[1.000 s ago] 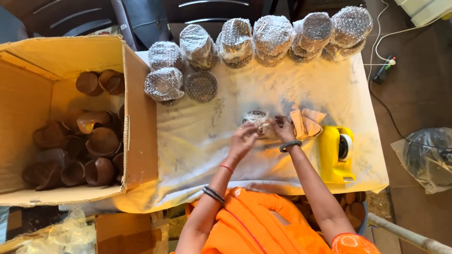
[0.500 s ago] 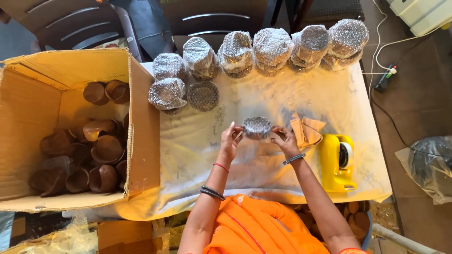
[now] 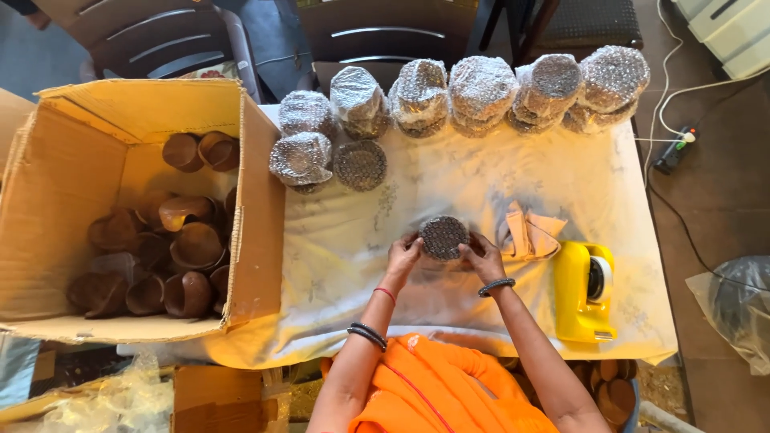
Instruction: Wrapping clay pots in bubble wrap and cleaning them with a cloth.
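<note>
Both hands – left (image 3: 403, 255), right (image 3: 484, 258) – gripping a wrapped cup (image 3: 443, 236); approx. ten wrapped ones (image 3: 481, 88) done, box (image 3: 48, 184) w/ bare cups (image 3: 192, 244) left.

Lifted the bubble-wrapped cup (image 3: 443, 236) off the bench (image 3: 353, 240), away from the brown paper scraps (image 3: 529, 234). Turned round face up, gripped at its left edge by left hand (image 3: 401, 258), at its right by right hand (image 3: 484, 258).

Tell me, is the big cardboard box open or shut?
Open. The cardboard box has its flaps folded outward, and brown clay cups lie loose inside, visible from above.
</note>
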